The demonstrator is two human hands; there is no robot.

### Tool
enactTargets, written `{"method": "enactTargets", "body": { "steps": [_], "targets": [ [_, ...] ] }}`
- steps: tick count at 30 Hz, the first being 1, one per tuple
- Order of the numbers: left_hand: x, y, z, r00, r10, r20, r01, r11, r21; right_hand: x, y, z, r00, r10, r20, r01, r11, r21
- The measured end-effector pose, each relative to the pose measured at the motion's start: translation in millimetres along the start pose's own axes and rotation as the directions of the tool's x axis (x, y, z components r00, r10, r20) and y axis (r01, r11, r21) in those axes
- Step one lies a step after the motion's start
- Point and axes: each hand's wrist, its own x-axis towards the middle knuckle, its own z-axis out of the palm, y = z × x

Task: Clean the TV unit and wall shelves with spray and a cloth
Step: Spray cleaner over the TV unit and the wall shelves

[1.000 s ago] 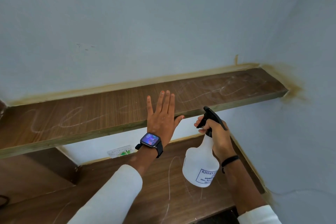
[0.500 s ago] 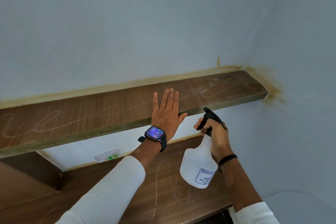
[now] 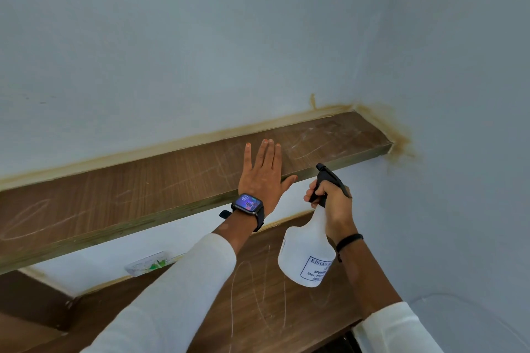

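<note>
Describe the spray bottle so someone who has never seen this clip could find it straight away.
Start at the upper wooden shelf running along the wall into the right corner. Just below its front edge, over the lower shelf, the right hand grips the spray bottle by its neck. It is the only white plastic container here, with a black trigger head and a boxed printed label.

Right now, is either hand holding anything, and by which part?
The right hand holds the spray bottle by its black trigger head. The left hand holds nothing, flat on the upper shelf.
</note>
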Motion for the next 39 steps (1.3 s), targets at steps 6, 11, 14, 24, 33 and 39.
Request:
{"method": "enactTargets", "body": {
  "steps": [6, 11, 14, 24, 33, 39],
  "targets": [
    [1.0, -2.4, 7.3, 0.997, 0.009, -0.071, -0.006, 0.999, 0.038, 15.8, -1.8, -17.6, 0.993, -0.039, 0.108, 0.047, 0.997, -0.068],
    [1.8, -4.2, 11.9, 0.983, 0.08, -0.163, -0.071, 0.996, 0.061, 32.9, -8.5, -29.5, 1.0, -0.021, 0.008, 0.022, 1.0, -0.014],
    [1.4, -5.0, 13.8, 0.977, 0.123, -0.175, -0.112, 0.991, 0.07, 42.6, -9.4, -31.9, 0.999, -0.021, -0.04, 0.02, 1.0, -0.016],
    [-0.8, -8.0, 17.0, 0.957, 0.214, -0.194, -0.191, 0.973, 0.126, 67.0, -26.0, -55.1, 0.999, -0.016, -0.042, 0.018, 0.999, 0.042],
    [-0.9, -10.1, 16.8, 0.957, 0.259, -0.133, -0.246, 0.964, 0.105, 79.6, -28.9, -71.5, 0.99, 0.018, -0.14, -0.004, 0.995, 0.097],
    [-1.3, -10.0, 16.9, 0.962, 0.252, -0.11, -0.241, 0.965, 0.1, 89.1, -33.6, -87.4, 0.977, 0.055, -0.208, -0.019, 0.985, 0.173]
  ]
}}
